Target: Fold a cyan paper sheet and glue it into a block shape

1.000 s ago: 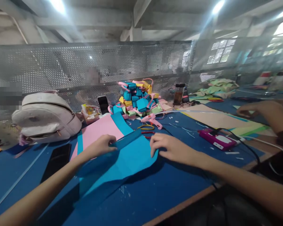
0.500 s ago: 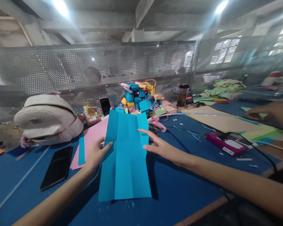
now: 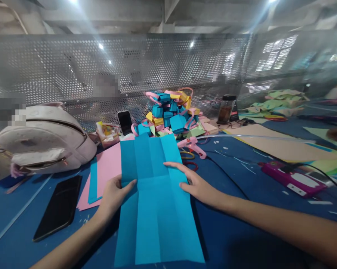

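A creased sheet of blue paper (image 3: 154,194) is held up over the blue table, its fold lines running lengthwise and once across the middle. My left hand (image 3: 115,192) grips its left edge, thumb on the face and the other fingers behind. At the right edge, my right hand (image 3: 193,183) holds the sheet with the index finger stretched over its face and the thumb against the border. Behind the left hand lie pink paper sheets (image 3: 109,160) and a blue paper strip (image 3: 92,181).
A black phone (image 3: 59,205) lies left, near a white backpack (image 3: 48,138). Folded paper pieces (image 3: 171,116) are heaped behind the sheet. A pink glue gun (image 3: 193,145), a magenta power strip (image 3: 293,179) and a bottle (image 3: 226,109) stand rightward. Another person's hand (image 3: 336,134) shows far right.
The blue sheet has come closer and opened out flatter, its lower end now nearer me. Both hands keep their hold on its edges. The view has shifted slightly, and the other person's hand has moved right.
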The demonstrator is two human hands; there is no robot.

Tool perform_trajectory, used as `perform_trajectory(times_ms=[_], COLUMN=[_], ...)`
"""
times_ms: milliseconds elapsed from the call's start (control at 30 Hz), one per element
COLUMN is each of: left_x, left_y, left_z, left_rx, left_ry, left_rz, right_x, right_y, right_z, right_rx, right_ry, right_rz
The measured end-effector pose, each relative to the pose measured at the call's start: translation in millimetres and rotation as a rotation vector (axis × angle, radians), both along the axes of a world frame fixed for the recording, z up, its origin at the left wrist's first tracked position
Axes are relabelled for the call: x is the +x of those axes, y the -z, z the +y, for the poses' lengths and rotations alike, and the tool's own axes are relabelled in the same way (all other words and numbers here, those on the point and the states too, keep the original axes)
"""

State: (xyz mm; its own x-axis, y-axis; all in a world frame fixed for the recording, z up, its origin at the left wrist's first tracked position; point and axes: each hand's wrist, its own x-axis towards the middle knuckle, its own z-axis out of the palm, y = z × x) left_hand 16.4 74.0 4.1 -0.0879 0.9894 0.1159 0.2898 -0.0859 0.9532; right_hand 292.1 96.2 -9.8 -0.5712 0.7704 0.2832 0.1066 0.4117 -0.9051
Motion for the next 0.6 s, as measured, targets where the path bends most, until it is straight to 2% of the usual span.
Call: perform_trajectory(times_ms=[133,300,600], left_x=[0,2,6], left_y=[0.9,-3.2,-10.8], left_z=[1,0,-7], left_rx=[0.019,0.050,0.130], left_ry=[-0.015,-0.013,0.124], left_rz=[0.037,0.102,0.185], right_x=[1,2,1], right_y=[1,-4,-4], right_z=[-1,-3,-4], right_rx=[0.062,0.068,0.069], right_ry=[0.025,0.027,0.045], right_rz=[-0.028,-0.055,-0.041])
